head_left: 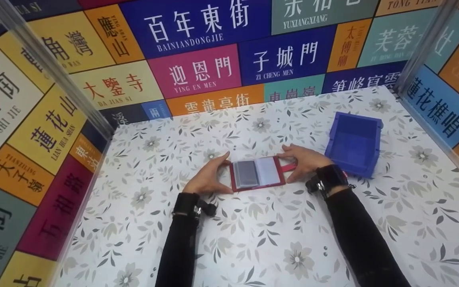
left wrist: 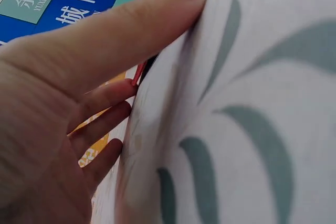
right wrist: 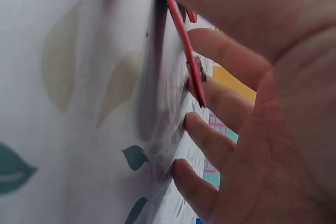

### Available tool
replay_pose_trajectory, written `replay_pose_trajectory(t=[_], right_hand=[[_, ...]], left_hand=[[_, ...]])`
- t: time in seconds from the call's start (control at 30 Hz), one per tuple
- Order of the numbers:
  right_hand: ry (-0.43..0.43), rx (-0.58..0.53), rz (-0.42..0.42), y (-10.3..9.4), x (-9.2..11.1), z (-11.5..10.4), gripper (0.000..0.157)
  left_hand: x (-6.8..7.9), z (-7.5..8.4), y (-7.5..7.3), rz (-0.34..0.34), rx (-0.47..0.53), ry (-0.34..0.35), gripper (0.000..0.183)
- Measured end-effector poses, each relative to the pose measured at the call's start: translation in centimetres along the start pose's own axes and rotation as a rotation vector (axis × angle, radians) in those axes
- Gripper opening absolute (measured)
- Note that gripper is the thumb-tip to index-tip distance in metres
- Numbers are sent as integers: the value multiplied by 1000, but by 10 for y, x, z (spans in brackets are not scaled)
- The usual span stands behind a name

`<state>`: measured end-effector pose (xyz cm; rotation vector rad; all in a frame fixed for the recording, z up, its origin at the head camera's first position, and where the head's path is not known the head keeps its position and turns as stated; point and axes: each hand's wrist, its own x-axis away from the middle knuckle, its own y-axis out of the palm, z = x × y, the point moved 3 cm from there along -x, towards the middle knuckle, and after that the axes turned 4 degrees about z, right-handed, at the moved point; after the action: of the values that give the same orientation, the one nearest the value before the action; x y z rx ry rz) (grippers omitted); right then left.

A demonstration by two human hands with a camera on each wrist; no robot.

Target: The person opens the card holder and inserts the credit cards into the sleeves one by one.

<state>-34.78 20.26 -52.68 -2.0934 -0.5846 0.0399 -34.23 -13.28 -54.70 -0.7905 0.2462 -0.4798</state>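
Note:
A red card holder (head_left: pixel 270 172) lies open on the table, with clear sleeves over its dark left half and a pale right half. My left hand (head_left: pixel 209 175) holds its left side, thumb at the near corner and fingers at the far one. In the left wrist view the thumb (left wrist: pixel 173 3) presses close to the dark sleeve edges. At the opposite side, my right hand (head_left: pixel 303 161) holds the holder's right edge between thumb and index finger. A red strap (right wrist: pixel 189 56) with a snap sticks out toward that palm; the other fingertips rest on the table.
A blue plastic bin (head_left: pixel 353 145) stands behind and right of the right hand. The table (head_left: pixel 229 239) has a flowered white covering. Panels with colourful street-name signs (head_left: pixel 197 71) rise at the back and both sides.

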Motion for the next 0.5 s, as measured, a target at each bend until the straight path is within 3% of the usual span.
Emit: replay_pose_trajectory(t=[0.17,0.33,0.5], right_hand=[[28,-18,9,0,-1,1,96],[17,4,28,1,-2,1,94],[16,12,49,2,-1,0,90]], left_hand=[[0,3,1,18,52,36,118],[0,4,3,46,133,20,111],[-2,5,8,44,298,9,106]])
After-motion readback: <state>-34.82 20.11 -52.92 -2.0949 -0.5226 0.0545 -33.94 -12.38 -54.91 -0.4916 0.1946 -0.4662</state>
